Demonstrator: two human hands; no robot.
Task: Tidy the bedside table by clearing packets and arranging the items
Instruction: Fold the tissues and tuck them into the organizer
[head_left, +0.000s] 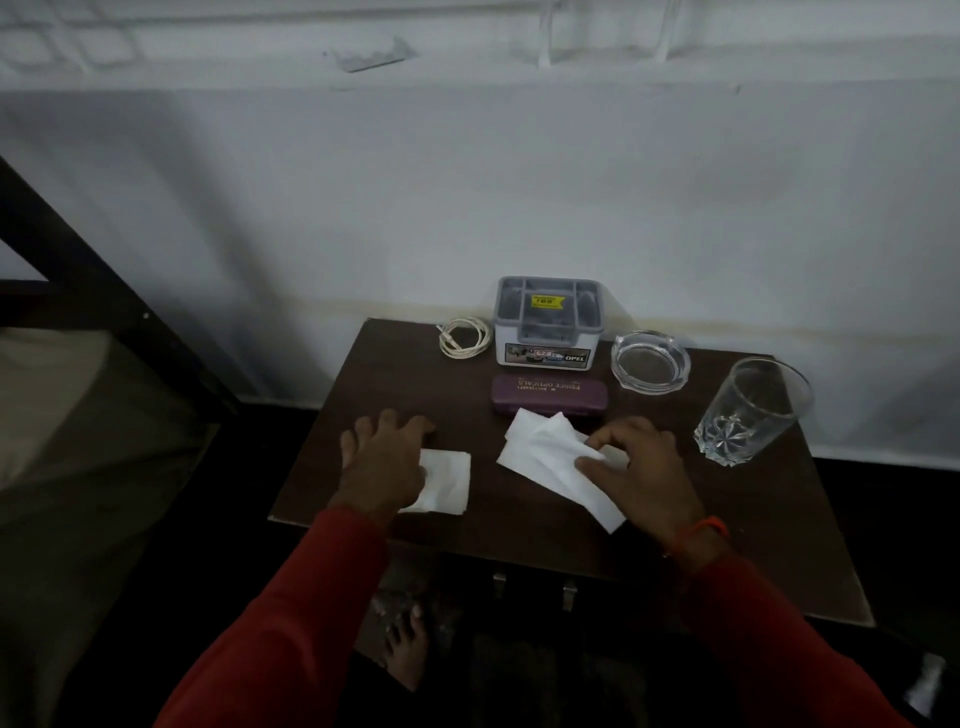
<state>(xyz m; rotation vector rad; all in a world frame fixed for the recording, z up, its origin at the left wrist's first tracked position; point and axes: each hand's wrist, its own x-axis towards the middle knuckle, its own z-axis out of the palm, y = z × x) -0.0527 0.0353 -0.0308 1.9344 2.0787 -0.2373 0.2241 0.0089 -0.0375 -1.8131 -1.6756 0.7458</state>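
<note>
The left hand (387, 457) lies flat, pinning a folded tissue (448, 481); the right hand (636, 467) pinches a loose tissue (550, 460), apparently for folding.

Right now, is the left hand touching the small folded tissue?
Touching. The head view shows the left hand resting on the small folded tissue, covering its left edge.

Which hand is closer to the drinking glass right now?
Right. The right hand pinches the larger tissue just left of the drinking glass, apart from it. The left hand rests on the smaller tissue, across the table.
</note>
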